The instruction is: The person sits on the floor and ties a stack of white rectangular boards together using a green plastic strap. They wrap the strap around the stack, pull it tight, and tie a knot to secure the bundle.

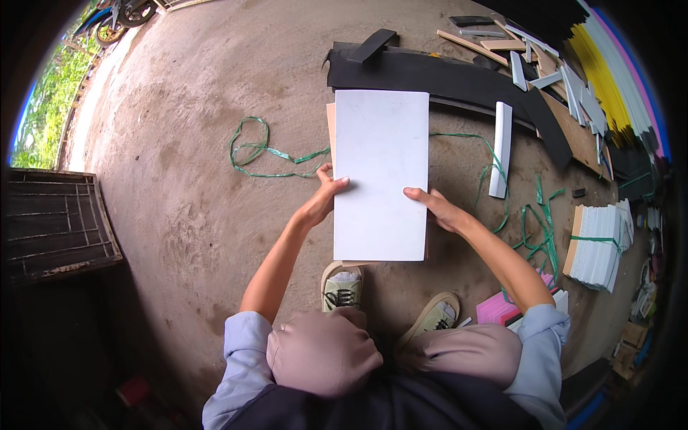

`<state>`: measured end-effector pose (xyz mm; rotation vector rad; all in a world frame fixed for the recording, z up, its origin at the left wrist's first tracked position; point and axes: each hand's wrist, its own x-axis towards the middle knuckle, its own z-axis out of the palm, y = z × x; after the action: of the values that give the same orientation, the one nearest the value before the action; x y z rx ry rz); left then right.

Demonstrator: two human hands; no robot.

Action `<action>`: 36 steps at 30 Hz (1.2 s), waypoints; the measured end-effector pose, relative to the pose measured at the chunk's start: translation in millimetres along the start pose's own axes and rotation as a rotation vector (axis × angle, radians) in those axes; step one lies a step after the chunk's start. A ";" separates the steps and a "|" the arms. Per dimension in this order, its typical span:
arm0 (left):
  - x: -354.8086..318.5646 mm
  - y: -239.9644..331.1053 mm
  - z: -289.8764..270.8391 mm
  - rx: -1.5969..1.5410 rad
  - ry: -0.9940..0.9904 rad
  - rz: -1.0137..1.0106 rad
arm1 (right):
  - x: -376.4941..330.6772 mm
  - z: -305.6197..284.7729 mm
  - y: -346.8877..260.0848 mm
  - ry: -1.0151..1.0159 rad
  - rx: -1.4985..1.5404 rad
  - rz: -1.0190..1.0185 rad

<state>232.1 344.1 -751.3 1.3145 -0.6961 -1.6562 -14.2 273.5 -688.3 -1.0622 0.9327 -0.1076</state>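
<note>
Over concrete floor [193,143], our L hand [319,201] & R hand [442,210] have fingers [416,194] gripping white rectangular sheet [381,172] w/ misaligned tan sheet [331,129] beneath; uneven squeeze cld let latter slip.

A worn, grey-brown concrete floor [179,107] spreads across the space, blotched with darker stains and rough patches. Daylight comes in from the upper left, where a sunlit strip of ground [87,107] borders bright green foliage [49,111] and parked motorbikes [112,29] stand partly in view. Below the foliage, a dark panel with pale metal bars [61,222] lines the left side, and the lower left corner sinks into deep shadow.
</note>
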 end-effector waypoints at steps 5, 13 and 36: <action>-3.7 -7.4 -46.9 -0.158 0.129 0.084 | 71.0 16.6 -32.9 -0.153 -0.309 0.017; -22.9 -25.4 -117.3 -0.184 0.286 0.035 | 181.8 -32.6 -12.6 0.246 -0.997 -0.296; 51.2 -17.4 -53.3 -0.016 0.007 -0.054 | 60.8 -48.5 -32.6 0.403 -1.350 -0.191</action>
<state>275.4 311.5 -804.5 1.3373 -0.6467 -1.6961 1.2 192.8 -707.0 -2.4414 1.2725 0.2005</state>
